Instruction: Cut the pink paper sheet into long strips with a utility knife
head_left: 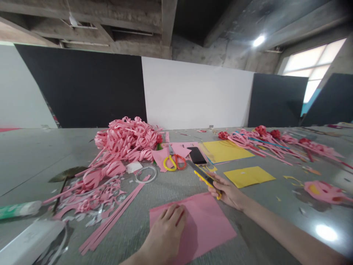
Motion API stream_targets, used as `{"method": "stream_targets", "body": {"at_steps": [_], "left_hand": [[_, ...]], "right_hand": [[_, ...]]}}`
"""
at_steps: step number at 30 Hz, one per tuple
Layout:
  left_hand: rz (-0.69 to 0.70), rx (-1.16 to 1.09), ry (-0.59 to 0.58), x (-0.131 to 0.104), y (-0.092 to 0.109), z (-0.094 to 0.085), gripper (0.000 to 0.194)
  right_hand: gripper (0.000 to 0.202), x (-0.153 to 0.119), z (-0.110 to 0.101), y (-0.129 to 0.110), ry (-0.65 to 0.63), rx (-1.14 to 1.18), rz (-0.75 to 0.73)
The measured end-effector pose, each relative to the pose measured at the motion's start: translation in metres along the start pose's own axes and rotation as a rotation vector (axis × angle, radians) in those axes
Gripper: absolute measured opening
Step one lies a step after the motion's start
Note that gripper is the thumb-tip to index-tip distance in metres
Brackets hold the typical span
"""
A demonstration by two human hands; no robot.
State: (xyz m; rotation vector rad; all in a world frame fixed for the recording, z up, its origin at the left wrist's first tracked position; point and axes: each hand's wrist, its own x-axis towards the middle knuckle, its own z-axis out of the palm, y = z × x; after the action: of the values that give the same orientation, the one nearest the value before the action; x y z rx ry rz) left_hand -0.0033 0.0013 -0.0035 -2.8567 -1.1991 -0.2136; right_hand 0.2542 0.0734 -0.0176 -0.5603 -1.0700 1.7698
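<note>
My left hand (167,232) rests palm down on a sheet of pink paper (206,224), its fingers laid on the paper near the far edge. In my right hand (224,189) is a yellow and black utility knife (205,177), held above the paper's far right corner. The knife points away from me and to the left, with the blade end near a phone (196,156). Scissors (173,161) with yellow and orange handles lie just beyond, partly on pink paper. Several cut pink strips (116,217) lie left of the sheet.
A roll of tape (146,174) sits left of the scissors. Behind it rises a heap of curled pink paper strips (127,141). Yellow sheets (249,176) lie to the right, with pink paper flowers (259,140) farther back. A white box (31,241) stands at the near left.
</note>
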Motion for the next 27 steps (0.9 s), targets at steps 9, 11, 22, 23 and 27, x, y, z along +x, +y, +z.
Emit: {"method": "stream_targets", "body": {"at_steps": [9, 11, 22, 23, 27], "left_hand": [[0.030, 0.134, -0.054, 0.015, 0.010, -0.015, 0.033], [0.040, 0.153, -0.046, 0.020, 0.012, -0.020, 0.027], [0.208, -0.047, 0.019, 0.041, 0.023, -0.013, 0.033], [0.207, -0.048, 0.010, 0.041, 0.022, -0.013, 0.033], [0.111, -0.037, -0.001, 0.035, 0.018, -0.016, 0.030]], "right_hand": [[0.019, -0.005, 0.021, -0.011, 0.040, 0.058, 0.039], [0.012, -0.003, 0.025, -0.014, 0.038, 0.043, 0.041], [0.020, -0.002, 0.030, -0.029, 0.136, -0.106, -0.093], [0.022, -0.003, 0.030, -0.031, 0.131, -0.130, -0.114], [0.024, -0.006, 0.035, -0.042, 0.123, -0.269, -0.159]]}}
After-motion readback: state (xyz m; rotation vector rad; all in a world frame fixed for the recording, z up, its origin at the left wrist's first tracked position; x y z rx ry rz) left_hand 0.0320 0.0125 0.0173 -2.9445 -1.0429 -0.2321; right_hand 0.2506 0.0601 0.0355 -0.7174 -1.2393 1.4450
